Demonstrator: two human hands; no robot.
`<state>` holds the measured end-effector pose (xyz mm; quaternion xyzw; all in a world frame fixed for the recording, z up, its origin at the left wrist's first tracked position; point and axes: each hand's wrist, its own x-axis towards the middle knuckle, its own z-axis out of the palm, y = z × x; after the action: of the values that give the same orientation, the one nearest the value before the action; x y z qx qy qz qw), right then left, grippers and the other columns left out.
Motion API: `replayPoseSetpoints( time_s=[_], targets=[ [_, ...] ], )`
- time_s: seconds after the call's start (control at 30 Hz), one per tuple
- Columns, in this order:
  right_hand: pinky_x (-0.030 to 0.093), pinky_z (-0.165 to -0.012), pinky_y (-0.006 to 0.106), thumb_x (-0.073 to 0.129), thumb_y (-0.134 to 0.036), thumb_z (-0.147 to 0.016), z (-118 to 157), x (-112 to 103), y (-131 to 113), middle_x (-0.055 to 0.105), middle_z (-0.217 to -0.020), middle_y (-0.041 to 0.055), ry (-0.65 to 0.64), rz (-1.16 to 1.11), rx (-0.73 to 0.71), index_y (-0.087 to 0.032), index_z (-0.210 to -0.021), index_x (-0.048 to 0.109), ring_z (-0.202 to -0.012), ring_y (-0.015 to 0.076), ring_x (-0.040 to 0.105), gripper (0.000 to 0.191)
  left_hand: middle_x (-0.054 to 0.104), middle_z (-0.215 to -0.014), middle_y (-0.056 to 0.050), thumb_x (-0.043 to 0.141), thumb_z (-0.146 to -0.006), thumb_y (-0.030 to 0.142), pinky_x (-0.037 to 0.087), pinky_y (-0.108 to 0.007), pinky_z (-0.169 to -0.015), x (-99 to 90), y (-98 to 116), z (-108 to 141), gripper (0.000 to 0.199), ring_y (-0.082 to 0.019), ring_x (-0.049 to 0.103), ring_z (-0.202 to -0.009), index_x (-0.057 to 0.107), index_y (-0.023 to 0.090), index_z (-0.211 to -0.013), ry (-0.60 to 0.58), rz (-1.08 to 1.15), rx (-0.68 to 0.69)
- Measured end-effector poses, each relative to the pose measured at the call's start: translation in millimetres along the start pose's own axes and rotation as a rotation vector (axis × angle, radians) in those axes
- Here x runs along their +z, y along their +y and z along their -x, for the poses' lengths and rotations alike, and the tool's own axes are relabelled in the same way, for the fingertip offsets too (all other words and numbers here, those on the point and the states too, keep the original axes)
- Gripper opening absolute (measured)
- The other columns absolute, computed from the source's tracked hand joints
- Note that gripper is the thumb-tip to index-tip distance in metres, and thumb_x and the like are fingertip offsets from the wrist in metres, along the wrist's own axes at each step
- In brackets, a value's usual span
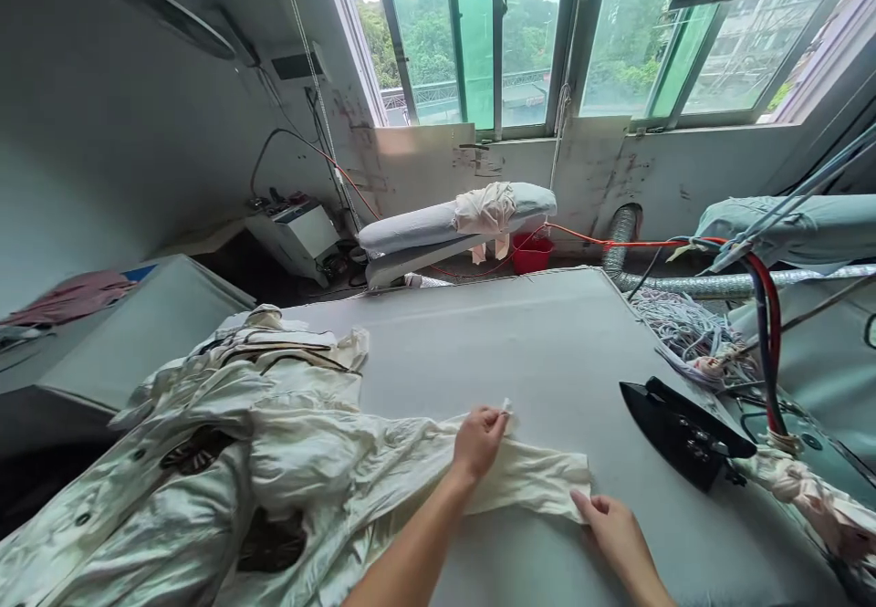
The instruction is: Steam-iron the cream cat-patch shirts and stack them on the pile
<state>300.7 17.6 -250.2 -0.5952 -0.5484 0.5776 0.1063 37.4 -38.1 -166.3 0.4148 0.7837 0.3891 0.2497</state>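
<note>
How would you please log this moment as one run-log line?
left hand: pinching upper edge of cream sleeve | right hand: pressing sleeve cuff flat | iron: resting right of sleeve, untouched | surface: grey ironing table

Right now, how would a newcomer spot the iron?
Start at the big grey pressing table under the windows. On its right edge, near the red and blue hoses, sits the iron, past the right hand. It is the only flat, black, pointed thing there.
</note>
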Motion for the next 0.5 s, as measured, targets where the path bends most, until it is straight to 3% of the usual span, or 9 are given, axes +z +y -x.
replayPoseSetpoints(
  time_s=[0.1,0.17,0.23,0.3,0.33,0.4,0.43,0.5],
  targets=[
    [0.052,-0.063,0.024,0.067,-0.071,-0.064,9,-6,-22,0.071,-0.079,0.0064,0.035,-0.252,0.017,-0.015,-0.079,0.068,-0.077,0.0209,0.069,0.058,0.063,-0.085,-0.004,0.046,-0.096,0.041,0.041,-0.027,-0.076,49.5,38,7,0.039,-0.014,0.058,-0.08,0.074,0.021,-0.079,-0.066,-0.035,0.024],
    [0.054,-0.067,0.024,0.071,-0.07,-0.061,17,-8,-28,0.072,-0.088,0.0068,0.038,-0.373,0.035,-0.015,-0.092,0.069,-0.084,0.0205,0.07,0.063,0.063,-0.088,-0.004,0.048,-0.094,0.037,0.042,-0.028,-0.077,74.6,51,24,0.032,-0.015,0.058,-0.085,0.076,0.024,-0.084,-0.12,-0.061,0.051],
    [0.055,-0.066,0.025,0.073,-0.067,-0.06,22,-4,-26,0.072,-0.091,0.0068,0.001,-0.443,0.105,-0.016,-0.099,0.066,-0.083,0.0206,0.07,0.065,0.064,-0.091,-0.005,0.051,-0.092,0.033,0.044,-0.03,-0.079,97.2,49,48,0.027,-0.018,0.059,-0.09,0.077,0.027,-0.085,-0.198,-0.102,0.067],
    [0.055,-0.064,0.027,0.071,-0.065,-0.061,22,3,-24,0.071,-0.085,0.0061,-0.057,-0.471,0.196,-0.017,-0.102,0.062,-0.075,0.0207,0.07,0.063,0.066,-0.099,-0.006,0.055,-0.09,0.034,0.046,-0.033,-0.084,110.4,30,72,0.023,-0.02,0.06,-0.096,0.077,0.031,-0.093,-0.273,-0.135,0.093],
    [0.056,-0.063,0.029,0.071,-0.063,-0.059,20,6,-26,0.07,-0.081,0.0058,-0.092,-0.457,0.218,-0.018,-0.101,0.06,-0.07,0.0209,0.068,0.063,0.067,-0.108,-0.007,0.06,-0.088,0.039,0.047,-0.035,-0.089,108.9,15,83,0.025,-0.023,0.06,-0.102,0.076,0.033,-0.105,-0.291,-0.148,0.118],
    [0.057,-0.061,0.032,0.073,-0.058,-0.053,7,4,-39,0.069,-0.078,0.0067,-0.12,-0.401,0.165,-0.017,-0.098,0.059,-0.065,0.0213,0.066,0.062,0.062,-0.129,-0.01,0.068,-0.08,0.049,0.043,-0.044,-0.106,83.0,-23,106,0.054,-0.03,0.055,-0.12,0.065,0.033,-0.132,-0.197,-0.21,0.128],
    [0.057,-0.061,0.032,0.071,-0.057,-0.053,-2,-3,-51,0.07,-0.08,0.0083,-0.101,-0.368,0.083,-0.017,-0.098,0.061,-0.066,0.0217,0.065,0.061,0.057,-0.137,-0.012,0.069,-0.077,0.052,0.037,-0.049,-0.113,58.8,-42,118,0.068,-0.034,0.05,-0.128,0.058,0.03,-0.14,-0.083,-0.257,0.094],
    [0.057,-0.064,0.031,0.061,-0.059,-0.063,-26,-29,-80,0.071,-0.084,0.011,-0.025,-0.259,-0.151,-0.016,-0.098,0.066,-0.072,0.0216,0.066,0.056,0.058,-0.137,-0.013,0.055,-0.085,0.045,0.032,-0.055,-0.116,-2.6,-75,144,0.052,-0.036,0.048,-0.133,0.064,0.027,-0.134,0.268,-0.358,-0.112]
  ],
)
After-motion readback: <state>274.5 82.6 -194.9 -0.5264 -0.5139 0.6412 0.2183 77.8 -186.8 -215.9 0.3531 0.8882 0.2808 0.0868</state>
